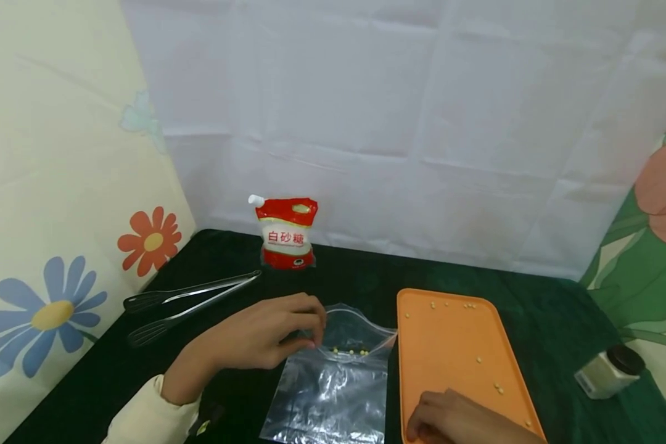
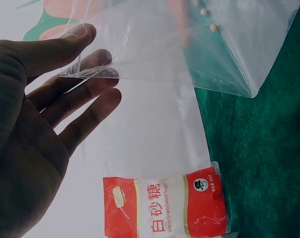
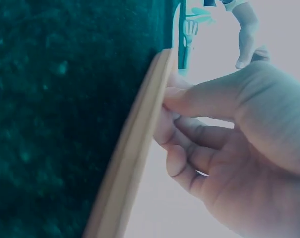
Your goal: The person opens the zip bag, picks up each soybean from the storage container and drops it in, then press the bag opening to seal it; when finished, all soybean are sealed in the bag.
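Head view: left hand pinches the clear bag at the left side of its mouth. Bag lies on the green-covered worktop, near middle, mouth parted, a few small yellow balls by the opening. Orange tray just right of bag; more pale balls scattered on it, mostly far edge and right side. Right hand at tray's near end, fingers bent. Sugar pouch upright at back, white cap at upper left. Metal tongs left, arms spread. Jar with dark lid far right, tilted in view.

Left wrist view: thumb and fingertips on the bag's film edge, other fingers loosely spread; balls visible through the film. Sugar pouch below.

Right wrist view: tray seen edge-on, rim gripped between thumb and curled fingers.
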Action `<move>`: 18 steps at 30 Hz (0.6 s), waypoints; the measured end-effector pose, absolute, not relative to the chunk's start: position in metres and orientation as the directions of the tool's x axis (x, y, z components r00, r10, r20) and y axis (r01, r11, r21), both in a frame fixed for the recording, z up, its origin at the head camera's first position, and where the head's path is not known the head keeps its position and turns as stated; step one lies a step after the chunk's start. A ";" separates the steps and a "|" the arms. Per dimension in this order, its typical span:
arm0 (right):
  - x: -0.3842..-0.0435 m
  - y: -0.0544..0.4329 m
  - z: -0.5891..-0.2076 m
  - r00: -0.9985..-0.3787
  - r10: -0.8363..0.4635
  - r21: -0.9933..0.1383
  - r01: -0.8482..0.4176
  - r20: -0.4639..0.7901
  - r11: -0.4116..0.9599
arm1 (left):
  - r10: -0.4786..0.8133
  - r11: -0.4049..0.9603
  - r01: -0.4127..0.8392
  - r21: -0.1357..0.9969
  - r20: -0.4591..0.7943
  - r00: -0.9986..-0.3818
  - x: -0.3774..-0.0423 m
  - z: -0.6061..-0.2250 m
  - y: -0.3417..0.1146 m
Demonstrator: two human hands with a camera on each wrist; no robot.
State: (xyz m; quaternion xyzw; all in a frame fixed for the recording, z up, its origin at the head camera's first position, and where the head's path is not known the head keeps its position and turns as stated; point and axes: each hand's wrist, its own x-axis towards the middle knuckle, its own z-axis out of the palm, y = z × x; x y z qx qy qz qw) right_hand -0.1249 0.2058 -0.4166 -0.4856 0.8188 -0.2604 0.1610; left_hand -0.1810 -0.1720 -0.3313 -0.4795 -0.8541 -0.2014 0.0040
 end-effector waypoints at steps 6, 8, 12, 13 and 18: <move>-0.121 0.211 -0.416 -0.471 -0.882 -0.619 -0.684 -0.030 0.386 | 0.823 0.443 0.831 0.336 0.216 -0.525 -0.182 -0.332 -0.172; -0.121 0.210 -0.417 -0.467 -0.884 -0.621 -0.689 -0.015 0.374 | 0.824 0.440 0.832 0.337 0.218 -0.524 -0.182 -0.333 -0.172; -0.120 0.208 -0.419 -0.457 -0.889 -0.608 -0.713 0.023 0.350 | 0.823 0.438 0.832 0.339 0.220 -0.523 -0.182 -0.333 -0.172; -0.121 0.207 -0.420 -0.454 -0.890 -0.603 -0.718 0.028 0.348 | 0.823 0.439 0.832 0.339 0.220 -0.524 -0.182 -0.333 -0.172; -0.122 0.202 -0.422 -0.443 -0.895 -0.566 -0.754 0.062 0.334 | 0.823 0.443 0.832 0.334 0.216 -0.525 -0.181 -0.332 -0.172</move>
